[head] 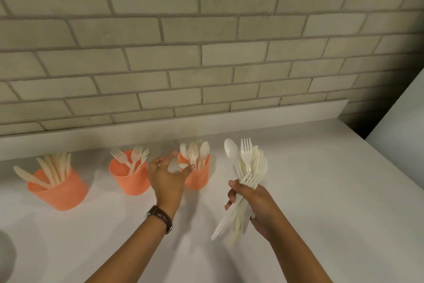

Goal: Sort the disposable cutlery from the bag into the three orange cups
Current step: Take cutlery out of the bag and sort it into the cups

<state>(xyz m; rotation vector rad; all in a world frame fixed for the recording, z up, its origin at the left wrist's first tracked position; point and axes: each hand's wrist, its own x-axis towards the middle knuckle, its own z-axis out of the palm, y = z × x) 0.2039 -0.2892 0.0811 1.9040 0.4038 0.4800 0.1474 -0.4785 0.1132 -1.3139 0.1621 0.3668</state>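
Observation:
Three orange cups stand in a row on the white counter (321,191). Knives fill the left cup (59,193), forks the middle cup (130,179), spoons the right cup (199,177). My left hand (167,179) hovers just left of the spoon cup with its fingers apart. A blurred white spoon (183,165) sits between thumb and fingers; whether the hand grips it is unclear. Right of the cups and nearer to me, my right hand (257,204) is closed around a bundle of white cutlery (247,163), forks and a spoon pointing up. No bag is in view.
A low white ledge (252,117) and a brick wall (206,42) run behind the cups. A white panel (403,117) rises at the counter's right edge. There is a brown watch (160,216) on my left wrist. A dark shadow (5,257) lies at the bottom left.

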